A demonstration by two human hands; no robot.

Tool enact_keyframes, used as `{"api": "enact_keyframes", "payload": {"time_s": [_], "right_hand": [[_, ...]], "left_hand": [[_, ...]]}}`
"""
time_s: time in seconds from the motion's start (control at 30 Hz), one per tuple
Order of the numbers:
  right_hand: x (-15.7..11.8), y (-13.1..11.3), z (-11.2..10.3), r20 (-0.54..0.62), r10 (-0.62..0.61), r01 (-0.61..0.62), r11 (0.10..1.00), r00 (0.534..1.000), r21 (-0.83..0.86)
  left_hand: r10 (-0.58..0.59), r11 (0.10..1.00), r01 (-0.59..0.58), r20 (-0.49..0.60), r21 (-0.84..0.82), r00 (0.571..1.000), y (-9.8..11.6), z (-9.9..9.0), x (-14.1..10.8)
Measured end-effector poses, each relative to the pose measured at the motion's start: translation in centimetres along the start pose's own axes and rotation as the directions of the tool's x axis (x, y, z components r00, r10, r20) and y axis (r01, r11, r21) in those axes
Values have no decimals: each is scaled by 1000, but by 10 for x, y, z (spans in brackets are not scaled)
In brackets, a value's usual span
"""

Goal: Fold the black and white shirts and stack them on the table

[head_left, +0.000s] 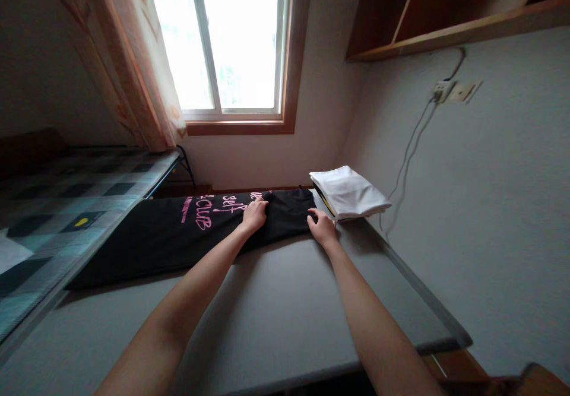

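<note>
A black T-shirt (pixel 155 238) with pink lettering lies folded lengthwise in a long strip across the grey tabletop (pixel 276 301). Around its middle, beside the lettering, my left hand (pixel 255 215) has its fingers bent and closed on the cloth. My right hand (pixel 322 228) is at the shirt's right end, with thumb and fingers apart; whether the fingertips touch the fabric is hard to see. Just beyond that hand sits a folded white cloth stack (pixel 351 191), with a dark and yellow layer showing along its left side.
A bed with a checked cover (pixel 111 173) adjoins the table on the left. Behind are a window (pixel 240 40) and a patterned curtain (pixel 133 57). A wooden shelf (pixel 427 31) overhangs the right wall, where a cable (pixel 412 146) drops from a socket (pixel 440 91).
</note>
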State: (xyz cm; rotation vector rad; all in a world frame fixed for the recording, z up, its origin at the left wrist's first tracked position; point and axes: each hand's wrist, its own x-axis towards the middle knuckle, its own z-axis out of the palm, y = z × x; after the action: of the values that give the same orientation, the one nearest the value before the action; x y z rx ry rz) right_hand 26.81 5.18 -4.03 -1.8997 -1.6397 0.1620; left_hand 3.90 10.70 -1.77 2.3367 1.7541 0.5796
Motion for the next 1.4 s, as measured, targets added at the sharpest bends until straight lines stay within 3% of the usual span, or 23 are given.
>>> {"api": "enact_keyframes", "payload": {"time_s": [0.3,0.5,0.63,0.73,0.83,0.93,1.1,1.27,1.4], "right_hand": [[2,3,-2,24,-4,6,998,1000,-57],[4,7,1,-20,6,-7,999,1000,-45],[7,11,3,-62,29,-27,999,998,42],[10,13,4,-89,41,-28,990,995,142],[13,16,5,-104,64,-35,967,992,254],[16,17,6,-104,117,-79,946,988,315],[14,17,6,-73,157,-140,970,985,197],[5,11,6,-175,22,-22,1000,984,4],[-5,-14,9,-256,-264,270,963,930,-9]], "left_hand": [[-9,994,20,-94,110,996,-13,1,-7],[10,987,8,-112,162,994,-14,-3,-12],[134,973,-92,-191,212,972,-11,-9,-25],[363,931,-355,-101,88,926,-8,-12,-43],[554,832,-553,83,-27,829,-8,-12,-64],[583,804,-594,207,-11,785,-13,-12,-81],[556,820,-572,216,15,803,-18,-12,-90],[559,821,-570,161,28,814,-16,-12,-93],[616,786,-618,81,11,784,-12,-10,-98]]}}
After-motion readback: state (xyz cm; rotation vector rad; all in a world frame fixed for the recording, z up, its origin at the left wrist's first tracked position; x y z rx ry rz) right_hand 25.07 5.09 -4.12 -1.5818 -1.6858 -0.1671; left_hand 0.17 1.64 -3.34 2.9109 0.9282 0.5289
